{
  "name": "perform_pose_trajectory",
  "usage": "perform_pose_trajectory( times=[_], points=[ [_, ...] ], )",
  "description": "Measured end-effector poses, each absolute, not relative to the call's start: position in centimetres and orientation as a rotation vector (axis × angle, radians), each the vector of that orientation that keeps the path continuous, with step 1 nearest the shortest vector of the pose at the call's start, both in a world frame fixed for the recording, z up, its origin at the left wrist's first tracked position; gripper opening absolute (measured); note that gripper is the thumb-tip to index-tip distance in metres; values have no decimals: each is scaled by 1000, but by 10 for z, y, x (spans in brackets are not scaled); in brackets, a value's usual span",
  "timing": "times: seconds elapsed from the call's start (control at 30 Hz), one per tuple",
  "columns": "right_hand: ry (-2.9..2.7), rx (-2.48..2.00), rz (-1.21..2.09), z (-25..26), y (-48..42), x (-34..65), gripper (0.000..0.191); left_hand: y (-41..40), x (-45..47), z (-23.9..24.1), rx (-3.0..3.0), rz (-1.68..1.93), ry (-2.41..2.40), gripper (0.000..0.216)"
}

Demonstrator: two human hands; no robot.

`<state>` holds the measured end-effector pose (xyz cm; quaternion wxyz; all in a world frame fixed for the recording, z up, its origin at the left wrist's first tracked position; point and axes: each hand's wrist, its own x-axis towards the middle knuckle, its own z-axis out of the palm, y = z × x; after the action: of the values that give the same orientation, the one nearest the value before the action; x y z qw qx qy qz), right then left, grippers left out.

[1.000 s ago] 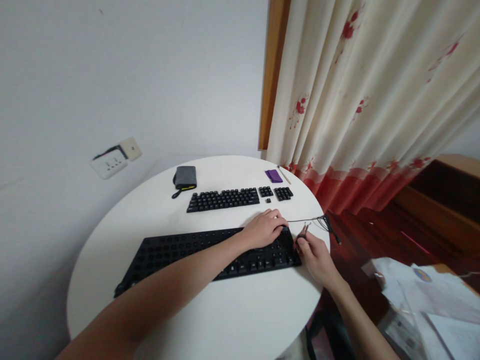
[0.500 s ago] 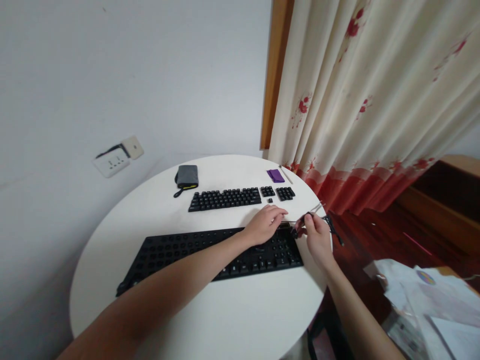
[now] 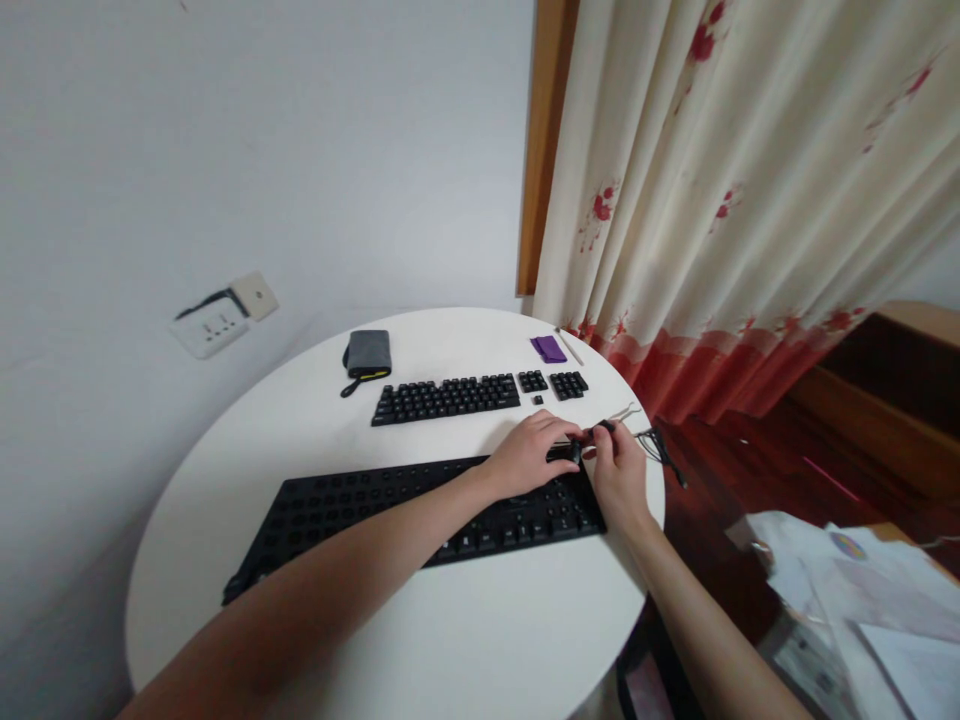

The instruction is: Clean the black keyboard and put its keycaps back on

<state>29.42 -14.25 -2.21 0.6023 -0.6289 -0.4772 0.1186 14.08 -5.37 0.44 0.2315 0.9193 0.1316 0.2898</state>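
Black cap (image 3: 575, 452) is now apparently pinched by left hand (image 3: 531, 456), right of centre; right hand (image 3: 621, 478) grasps puller (image 3: 604, 426), suggesting it's freed

This looks like a home to me. Beyond my right hand (image 3: 622, 475) hangs a red-patterned curtain (image 3: 720, 265); right of that hand I see reddish flooring (image 3: 780, 468), and far left, a wall socket (image 3: 211, 328).
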Motion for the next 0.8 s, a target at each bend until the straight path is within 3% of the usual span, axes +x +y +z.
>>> perform_pose_trajectory(
  times=[0.2,0.4,0.6,0.8],
  points=[
    [-1051,-1451,243,-25,-142,294,31,-68,142,13,2998,657,376,38],
    [-882,-1319,499,-30,-138,294,32,-73,146,12,3188,663,396,36],
    [-733,-1307,544,-26,-136,297,35,-68,144,13,2986,779,261,37],
    [-654,-1231,526,-23,-137,309,38,-35,180,28,2740,918,625,33]
  ],
)
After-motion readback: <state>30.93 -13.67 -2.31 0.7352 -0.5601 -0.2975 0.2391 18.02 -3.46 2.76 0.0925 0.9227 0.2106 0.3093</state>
